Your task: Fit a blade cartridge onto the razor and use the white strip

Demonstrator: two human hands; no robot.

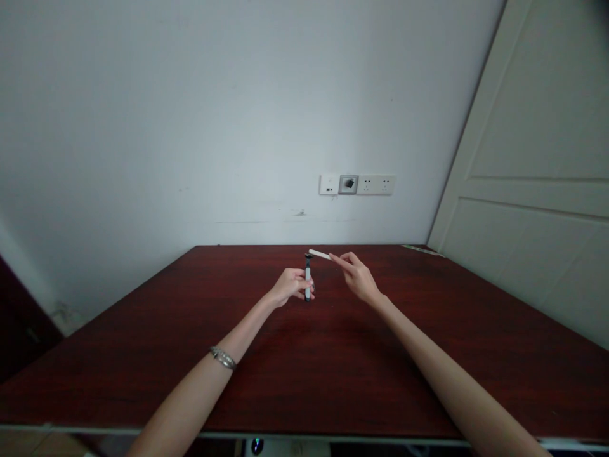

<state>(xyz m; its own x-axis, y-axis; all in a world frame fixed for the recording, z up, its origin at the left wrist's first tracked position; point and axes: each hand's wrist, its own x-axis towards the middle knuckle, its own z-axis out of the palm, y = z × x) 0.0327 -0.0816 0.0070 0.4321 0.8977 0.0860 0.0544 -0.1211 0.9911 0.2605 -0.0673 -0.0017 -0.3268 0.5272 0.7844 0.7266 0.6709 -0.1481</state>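
Note:
My left hand (pixel 290 285) is closed around a slim white pen-like body (pixel 307 279) with a dark tip, held upright over the dark red table (pixel 333 355). My right hand (pixel 356 274) pinches a thin white cap or stick (pixel 320 254) by one end, its free end pointing left towards the top of the upright piece. The two pieces are close together, and I cannot tell whether they touch. A silver bracelet (pixel 222 357) sits on my left wrist.
The table runs up to a white wall with a row of sockets (pixel 356 185). A white door (pixel 537 171) stands at the right. A thin flat strip (pixel 422 250) lies at the table's far right corner.

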